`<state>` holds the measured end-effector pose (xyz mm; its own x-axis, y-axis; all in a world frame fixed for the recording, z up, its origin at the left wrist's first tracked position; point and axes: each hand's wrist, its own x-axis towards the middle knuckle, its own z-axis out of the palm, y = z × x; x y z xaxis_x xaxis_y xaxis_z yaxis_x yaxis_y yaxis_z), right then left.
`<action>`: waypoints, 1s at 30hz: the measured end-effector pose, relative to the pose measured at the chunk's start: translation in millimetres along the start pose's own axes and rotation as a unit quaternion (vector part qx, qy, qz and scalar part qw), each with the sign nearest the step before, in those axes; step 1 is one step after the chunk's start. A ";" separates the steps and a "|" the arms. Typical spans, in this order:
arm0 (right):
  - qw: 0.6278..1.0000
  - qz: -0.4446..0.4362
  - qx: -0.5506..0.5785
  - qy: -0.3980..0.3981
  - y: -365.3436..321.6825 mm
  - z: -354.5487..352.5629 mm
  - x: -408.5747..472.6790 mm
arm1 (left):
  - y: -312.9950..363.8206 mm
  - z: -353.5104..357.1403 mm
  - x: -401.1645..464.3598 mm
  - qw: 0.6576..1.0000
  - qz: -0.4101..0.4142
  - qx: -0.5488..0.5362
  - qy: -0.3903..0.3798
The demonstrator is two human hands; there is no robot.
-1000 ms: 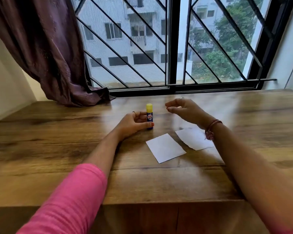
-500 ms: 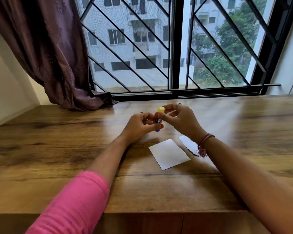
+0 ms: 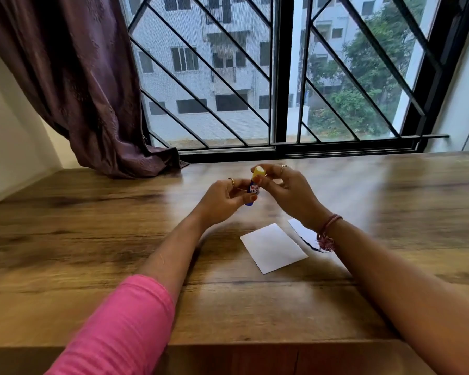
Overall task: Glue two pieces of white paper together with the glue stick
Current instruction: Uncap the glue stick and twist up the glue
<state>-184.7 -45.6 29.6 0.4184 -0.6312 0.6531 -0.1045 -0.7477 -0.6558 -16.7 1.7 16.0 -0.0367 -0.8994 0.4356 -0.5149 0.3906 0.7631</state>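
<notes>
A small glue stick (image 3: 254,189) with a blue body and a yellow cap is held up above the wooden table (image 3: 92,239). My left hand (image 3: 222,200) grips its blue body from the left. My right hand (image 3: 287,190) pinches the yellow cap at the top. Below the hands, one white paper piece (image 3: 273,248) lies flat on the table. A second white paper (image 3: 302,230) lies to its right, mostly hidden under my right wrist.
A purple curtain (image 3: 73,85) hangs at the back left and touches the table. A barred window (image 3: 282,77) runs along the table's far edge. The table's front edge (image 3: 228,345) is close to me.
My left hand lifted the glue stick off the table. My right hand came over from the right and took hold of the yellow cap. The papers stayed in place.
</notes>
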 end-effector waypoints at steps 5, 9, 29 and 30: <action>0.999 0.017 0.042 0.003 0.2 -0.1 0.8 | 2.1 0.5 -0.9 1.000 0.019 0.015 0.012; 0.989 0.086 0.118 0.019 0.9 3.3 -1.8 | 2.5 1.6 -2.1 0.997 0.038 0.050 0.051; 0.995 0.061 0.024 0.069 3.2 -6.0 1.8 | -25.3 -11.3 6.8 0.984 -0.053 0.013 0.169; 0.996 0.077 0.006 0.040 4.4 -0.5 -0.3 | -26.3 -13.1 7.4 0.979 -0.058 -0.003 0.197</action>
<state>-185.7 -48.8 26.7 0.3248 -0.7530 0.5723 -0.1503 -0.6385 -0.7548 7.8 -12.6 5.4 0.3555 -0.7928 0.4951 -0.4909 0.2924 0.8207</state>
